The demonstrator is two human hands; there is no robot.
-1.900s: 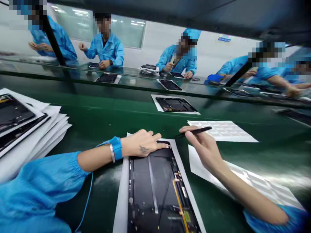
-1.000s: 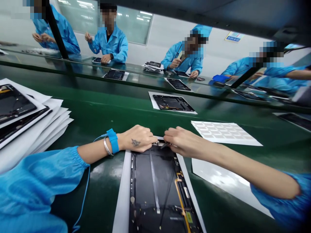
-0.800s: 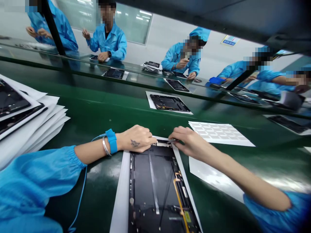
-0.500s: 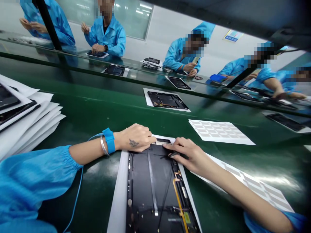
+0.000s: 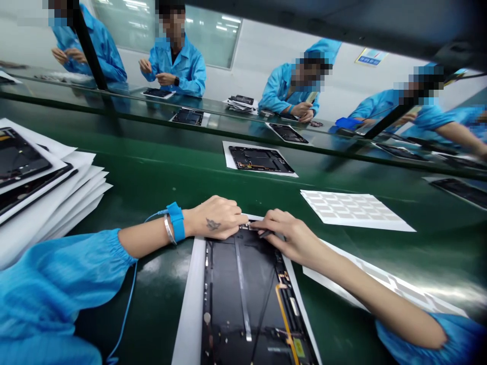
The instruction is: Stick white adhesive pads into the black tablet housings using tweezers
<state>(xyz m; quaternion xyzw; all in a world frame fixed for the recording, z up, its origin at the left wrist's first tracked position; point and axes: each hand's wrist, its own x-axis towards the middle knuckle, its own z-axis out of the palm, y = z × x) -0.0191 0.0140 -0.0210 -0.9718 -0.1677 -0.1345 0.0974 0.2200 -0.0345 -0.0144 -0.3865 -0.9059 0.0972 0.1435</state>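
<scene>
An opened black tablet chassis [image 5: 247, 299] lies on a white sheet [image 5: 188, 314] on the green belt in front of me. My left hand [image 5: 215, 219] rests curled on the chassis's far left corner, fingers closed and pressing down. It wears a blue wrist strap [image 5: 176, 221] with a cord. My right hand [image 5: 289, 238] is closed around a thin dark tool [image 5: 266, 233], its tip at the chassis's far edge, close to my left fingertips.
A stack of white sheets with chassis [image 5: 38, 187] sits at the left. Two sheets of white labels [image 5: 353, 208] lie right of my hands. Another chassis on a sheet [image 5: 258, 159] lies further up the belt. Several people in blue coats work across the line.
My right hand came in from the label sheet with the dark tool to the chassis's far edge and shifted slightly along it. My left hand stayed on the corner.
</scene>
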